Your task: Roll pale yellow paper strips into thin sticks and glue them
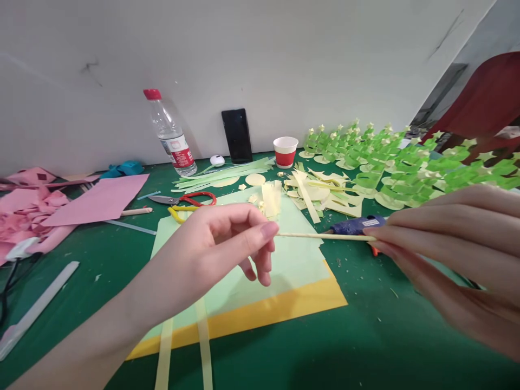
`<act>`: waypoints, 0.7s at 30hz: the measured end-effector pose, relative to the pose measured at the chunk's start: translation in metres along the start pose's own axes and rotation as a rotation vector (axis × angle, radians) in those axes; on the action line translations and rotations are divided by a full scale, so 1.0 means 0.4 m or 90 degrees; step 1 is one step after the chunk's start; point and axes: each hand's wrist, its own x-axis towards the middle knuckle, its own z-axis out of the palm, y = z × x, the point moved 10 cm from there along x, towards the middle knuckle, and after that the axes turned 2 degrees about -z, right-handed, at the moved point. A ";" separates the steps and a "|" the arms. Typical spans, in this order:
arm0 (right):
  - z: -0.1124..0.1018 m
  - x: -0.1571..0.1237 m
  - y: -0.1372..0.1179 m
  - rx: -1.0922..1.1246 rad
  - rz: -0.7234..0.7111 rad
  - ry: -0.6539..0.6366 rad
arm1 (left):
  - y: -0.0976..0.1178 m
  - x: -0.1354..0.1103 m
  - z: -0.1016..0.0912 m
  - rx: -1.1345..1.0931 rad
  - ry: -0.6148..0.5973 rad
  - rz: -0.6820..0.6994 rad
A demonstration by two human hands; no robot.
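A thin pale stick (325, 236), like a wooden skewer, runs level between my two hands above the paper. My left hand (227, 244) pinches its left end between thumb and index finger, the other fingers curled loosely. At the right end, the thumb and fingertips of my right hand (455, 260) close on it. Beneath the left hand lie pale green sheets (239, 287) on top of a yellow-orange sheet (284, 313). Two pale yellow strips (204, 336) reach the front edge of view. Behind the right fingertips sits a blue glue gun (353, 224), partly hidden.
Scissors (197, 198) lie behind my left hand. Paper scraps (325, 192), a paper cup (285, 151), a phone (237, 135) and a bottle (173, 135) stand or lie farther back. Green star-topped paper pieces (374, 151) crowd the back right; pink paper (101, 200) is left.
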 end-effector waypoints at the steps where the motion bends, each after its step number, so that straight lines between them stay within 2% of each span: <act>1: 0.003 0.000 0.003 0.000 0.005 -0.003 | -0.001 0.002 0.000 0.004 -0.001 -0.006; 10: 0.001 -0.004 0.002 -0.004 0.007 -0.001 | 0.001 0.002 -0.001 -0.038 -0.007 -0.013; 16: 0.004 0.003 0.000 -0.001 0.004 -0.019 | 0.006 0.000 -0.006 -0.003 -0.007 -0.004; 18: 0.001 0.004 0.000 -0.004 0.000 -0.010 | 0.011 0.001 -0.013 0.037 0.017 0.014; 21: 0.000 0.004 -0.004 0.004 -0.012 0.001 | 0.033 -0.002 -0.036 0.130 0.107 0.070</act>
